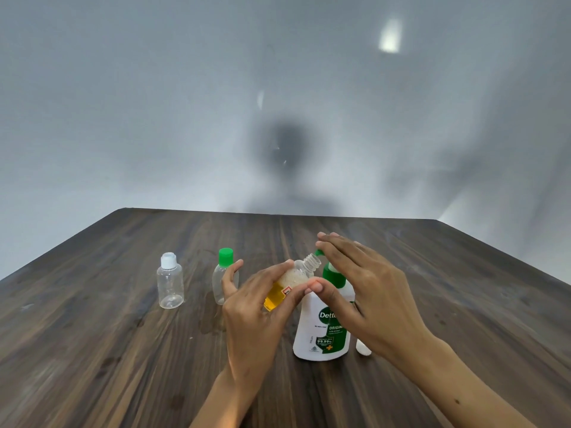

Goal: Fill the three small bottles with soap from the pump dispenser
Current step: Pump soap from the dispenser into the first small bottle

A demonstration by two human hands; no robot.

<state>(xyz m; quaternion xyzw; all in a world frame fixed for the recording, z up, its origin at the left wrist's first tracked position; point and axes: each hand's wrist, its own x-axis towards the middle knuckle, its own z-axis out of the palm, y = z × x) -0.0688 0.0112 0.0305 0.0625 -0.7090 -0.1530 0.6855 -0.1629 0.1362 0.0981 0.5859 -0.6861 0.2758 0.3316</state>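
My left hand (256,310) grips a small uncapped clear bottle (293,281), tilted with its threaded mouth up under the green pump spout (318,252); yellow soap and foam lie inside it. My right hand (364,288) rests with straight fingers on top of the pump head of the white and green soap dispenser (321,329), its thumb touching the tilted bottle. Two more small clear bottles stand to the left: one with a white cap (170,281) and one with a green cap (223,273), partly behind my left fingers.
Everything stands on a dark wooden table (123,335). A small white cap (363,347) lies just right of the dispenser, partly hidden by my right wrist. A plain grey wall rises behind the table's far edge.
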